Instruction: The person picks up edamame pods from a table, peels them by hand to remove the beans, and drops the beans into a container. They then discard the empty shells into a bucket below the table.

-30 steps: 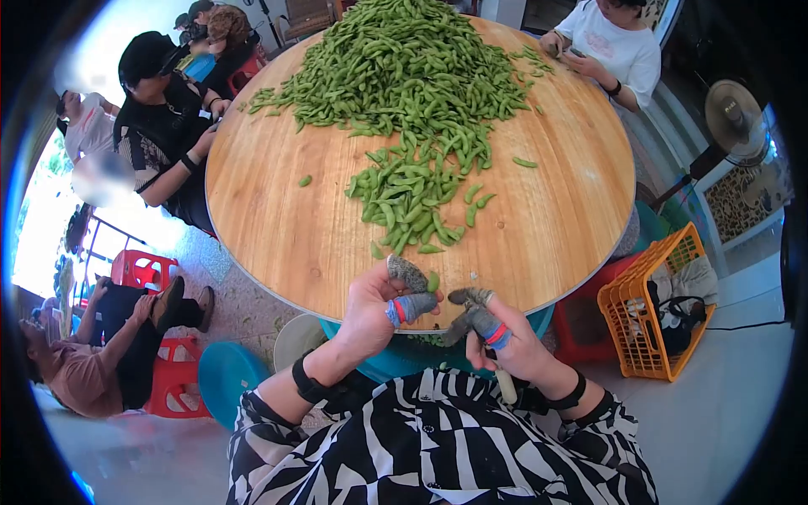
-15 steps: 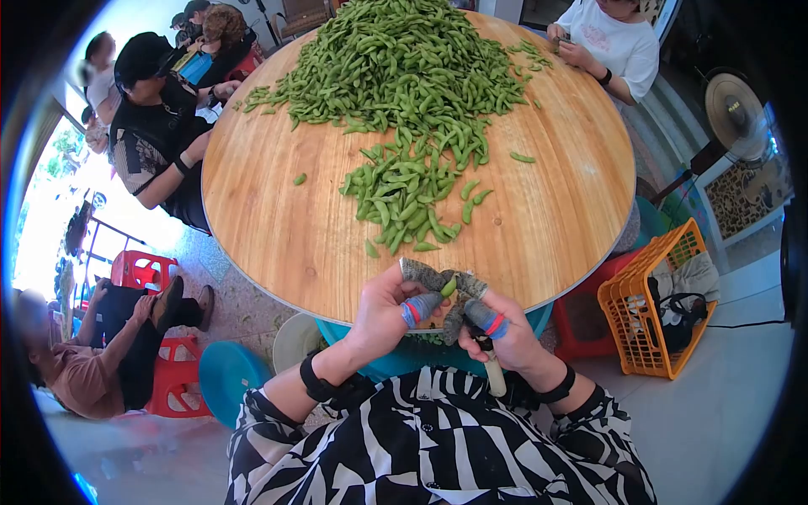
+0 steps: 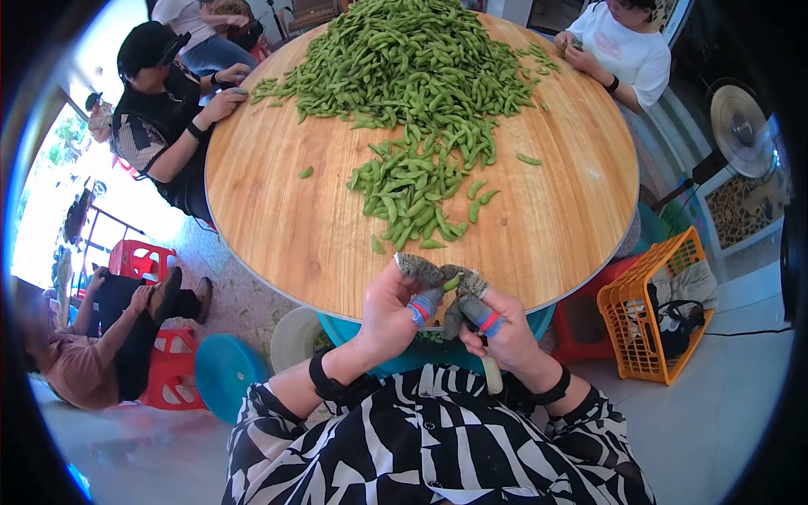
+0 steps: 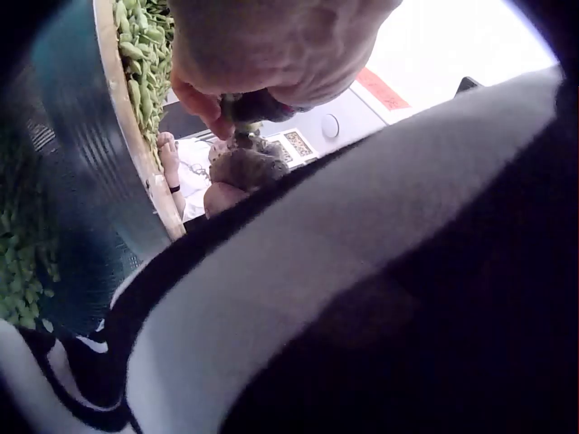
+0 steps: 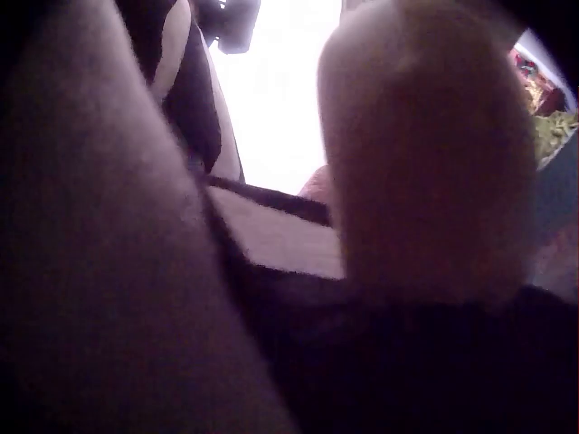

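Observation:
In the head view my left hand (image 3: 396, 311) pinches a green soybean pod (image 3: 453, 283) between thumb and index finger, both in grey finger covers with coloured bands. Close against it, my right hand (image 3: 498, 324), in similar covers, meets the pod with its fingertips. It also grips a tool with a pale handle (image 3: 492, 374) that points down toward my body; its working end is hidden by the fingers. The blunt handle (image 5: 425, 154) looms large in the right wrist view. Beyond both hands lies a loose group of pods (image 3: 412, 198), spilling from a tall pod heap (image 3: 412, 67).
The round wooden table (image 3: 278, 210) ends just in front of me. Below its edge sits a teal basin (image 3: 337, 330) holding green bits, beside a pale bucket (image 3: 295, 337) and a blue tub (image 3: 227, 379). An orange crate (image 3: 648, 311) stands right. Other people sit around.
My hands have come together, so the pod now sits between the fingertips of both. The person at the left has brought both hands to the table's edge.

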Demonstrator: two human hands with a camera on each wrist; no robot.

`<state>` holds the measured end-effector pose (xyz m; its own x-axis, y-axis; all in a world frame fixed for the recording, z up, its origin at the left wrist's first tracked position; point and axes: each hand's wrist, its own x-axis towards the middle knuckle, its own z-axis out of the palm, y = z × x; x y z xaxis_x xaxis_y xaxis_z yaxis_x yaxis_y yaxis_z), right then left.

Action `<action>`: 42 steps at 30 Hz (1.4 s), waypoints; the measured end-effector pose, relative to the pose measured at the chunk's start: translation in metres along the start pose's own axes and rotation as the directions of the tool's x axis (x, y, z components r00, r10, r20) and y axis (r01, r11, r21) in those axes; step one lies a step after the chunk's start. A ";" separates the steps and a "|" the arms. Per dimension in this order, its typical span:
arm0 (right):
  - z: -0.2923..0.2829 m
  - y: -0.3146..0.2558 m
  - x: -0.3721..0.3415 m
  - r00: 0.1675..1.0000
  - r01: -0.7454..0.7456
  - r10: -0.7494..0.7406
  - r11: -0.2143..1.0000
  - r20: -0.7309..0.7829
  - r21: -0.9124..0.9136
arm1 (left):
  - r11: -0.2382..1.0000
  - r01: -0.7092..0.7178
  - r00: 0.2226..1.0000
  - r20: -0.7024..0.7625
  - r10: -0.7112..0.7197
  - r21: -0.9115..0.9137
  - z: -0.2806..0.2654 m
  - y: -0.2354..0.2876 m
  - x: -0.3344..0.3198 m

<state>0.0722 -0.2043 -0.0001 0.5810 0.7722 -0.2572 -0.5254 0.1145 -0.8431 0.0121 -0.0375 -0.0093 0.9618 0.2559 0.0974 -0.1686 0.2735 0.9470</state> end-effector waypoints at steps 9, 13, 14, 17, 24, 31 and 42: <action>0.000 -0.007 -0.001 0.983 0.183 -0.177 0.919 0.050 -0.349 | 0.906 0.284 0.959 0.113 -0.261 -0.313 -0.011 0.010 0.011; -0.022 0.000 0.001 0.773 0.569 -0.497 0.268 0.395 -0.777 | 0.768 0.446 0.888 0.119 -0.445 -0.459 -0.010 0.000 0.011; -0.027 -0.002 -0.001 0.766 0.558 -0.411 0.044 0.494 -0.829 | 0.748 0.484 0.865 0.117 -0.488 -0.455 -0.009 -0.003 0.009; -0.025 -0.004 -0.002 0.762 0.594 -0.473 0.236 0.443 -0.769 | 0.877 0.454 0.891 0.066 -0.450 -0.157 -0.001 -0.006 0.003; -0.010 -0.002 -0.003 0.733 0.492 -0.634 0.240 0.248 -0.837 | 0.944 0.321 0.944 0.105 -0.314 -0.069 0.008 -0.003 0.002; -0.026 -0.002 -0.014 0.878 0.414 -0.366 0.259 0.308 -0.873 | 0.615 -0.183 0.958 0.279 -0.062 0.767 -0.029 0.042 -0.028; -0.016 -0.010 -0.009 0.995 0.095 -0.065 0.876 0.079 -0.474 | 0.176 -0.314 0.949 0.311 0.044 0.933 -0.080 0.057 0.023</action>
<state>0.0826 -0.2224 0.0027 0.5632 0.8099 -0.1639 -0.1106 -0.1227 -0.9863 0.0077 0.0579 0.0221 0.9727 -0.0338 0.2294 -0.1305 -0.8975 0.4213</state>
